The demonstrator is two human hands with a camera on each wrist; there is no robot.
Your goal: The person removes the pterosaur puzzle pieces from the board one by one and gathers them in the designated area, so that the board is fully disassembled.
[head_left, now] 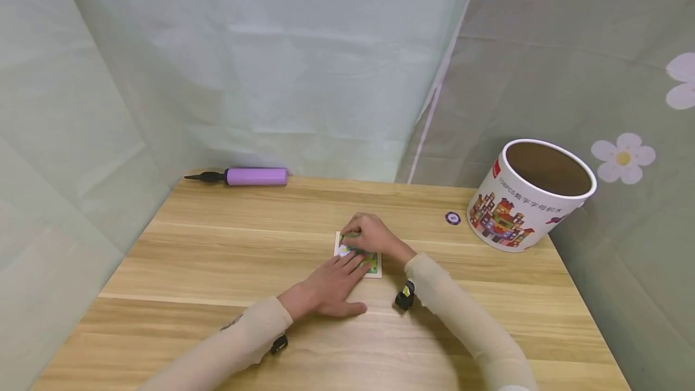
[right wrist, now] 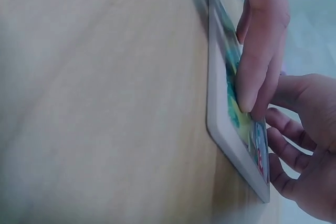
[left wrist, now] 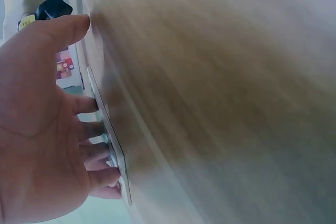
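A small flat board (head_left: 377,271) with a pale rim and a colourful, mostly green picture lies on the table. My left hand (head_left: 336,285) rests on its near part with the fingers straight and the thumb held out to the side, touching the picture. Over the board's far left part, my right hand (head_left: 371,237) bends its fingers down to the surface. In the right wrist view the left fingers (right wrist: 254,72) press the picture, and the right hand (right wrist: 315,150) reaches in beside them. Whether the right fingertips pinch anything is hidden.
A white bucket (head_left: 488,213) printed with toy buildings stands at the back right. Beside it lies a dark round chip (head_left: 453,218). A purple hand pump (head_left: 256,177) lies along the table's back edge, near the hanging cloth (head_left: 326,77).
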